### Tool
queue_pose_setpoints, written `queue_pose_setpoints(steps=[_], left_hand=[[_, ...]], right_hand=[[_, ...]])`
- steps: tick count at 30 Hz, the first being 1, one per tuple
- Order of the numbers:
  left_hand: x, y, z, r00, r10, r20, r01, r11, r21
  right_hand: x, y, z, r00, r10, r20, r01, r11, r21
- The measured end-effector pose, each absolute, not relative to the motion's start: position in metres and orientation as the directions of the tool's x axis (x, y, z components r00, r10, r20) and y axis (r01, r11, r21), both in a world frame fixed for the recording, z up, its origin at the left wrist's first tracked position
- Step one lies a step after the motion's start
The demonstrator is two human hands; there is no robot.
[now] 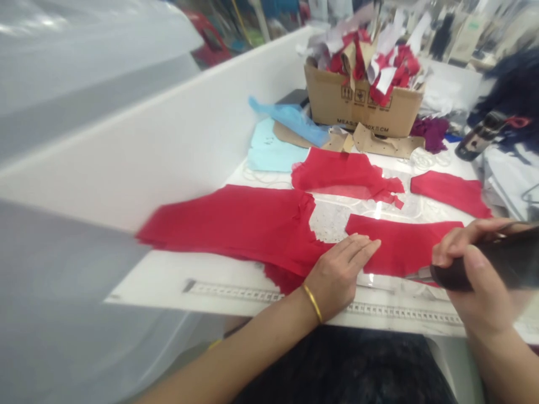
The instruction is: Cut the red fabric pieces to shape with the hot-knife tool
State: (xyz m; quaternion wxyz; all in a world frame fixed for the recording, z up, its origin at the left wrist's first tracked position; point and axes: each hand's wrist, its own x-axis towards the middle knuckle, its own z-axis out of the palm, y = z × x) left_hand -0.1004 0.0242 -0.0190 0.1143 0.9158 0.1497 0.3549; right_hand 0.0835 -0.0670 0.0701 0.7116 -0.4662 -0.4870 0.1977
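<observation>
My left hand (339, 275) lies flat, fingers stretched together, on the left end of a red fabric piece (396, 244). A yellow bangle circles that wrist. My right hand (480, 280) is wrapped round a black rounded tool (501, 258) over the right end of the same piece. A greyish part shows by the tool's left end; blur hides its exact kind. To the left lies a larger stack of red fabric (236, 219) with a ragged right edge, close to my left wrist. Further back are another red piece (337, 171) and a smaller red one (450, 191).
A ruler tape (236, 290) runs along the table's front edge. Behind stands a cardboard box (362, 106) heaped with scraps. Light blue sheets (275, 148), brown card (383, 143) and a dark bottle (480, 137) lie around. A white partition (189, 112) borders the left.
</observation>
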Motion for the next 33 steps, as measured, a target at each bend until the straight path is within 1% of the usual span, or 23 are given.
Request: queue_pose_setpoints(steps=[7, 16, 21, 24, 28, 30, 33], left_hand=[[-0.101, 0.024, -0.016, 0.698, 0.361, 0.618, 0.192, -0.926, 0.324], [-0.1, 0.024, -0.014, 0.698, 0.348, 0.626, 0.202, -0.934, 0.294], [-0.1, 0.017, -0.01, 0.703, 0.293, 0.648, 0.198, -0.956, 0.217], [-0.1, 0.009, -0.006, 0.711, 0.264, 0.652, 0.173, -0.964, 0.202], [-0.105, 0.008, 0.004, 0.715, 0.25, 0.653, 0.187, -0.968, 0.165], [-0.111, 0.016, 0.01, 0.717, 0.279, 0.638, 0.233, -0.96, 0.158], [-0.119, 0.035, 0.02, 0.726, 0.377, 0.575, 0.34, -0.924, 0.177]], right_hand=[[0.099, -0.078, 0.075, 0.498, 0.696, 0.518, 0.159, 0.513, -0.843], [0.105, -0.082, 0.071, 0.536, 0.679, 0.501, 0.202, 0.474, -0.857], [0.106, -0.08, 0.074, 0.566, 0.67, 0.481, 0.117, 0.512, -0.851], [0.108, -0.072, 0.074, 0.558, 0.667, 0.494, 0.069, 0.556, -0.828], [0.107, -0.05, 0.072, 0.556, 0.699, 0.449, 0.018, 0.53, -0.848], [0.102, -0.038, 0.072, 0.535, 0.708, 0.461, 0.031, 0.529, -0.848], [0.097, -0.024, 0.072, 0.504, 0.722, 0.475, 0.044, 0.528, -0.848]])
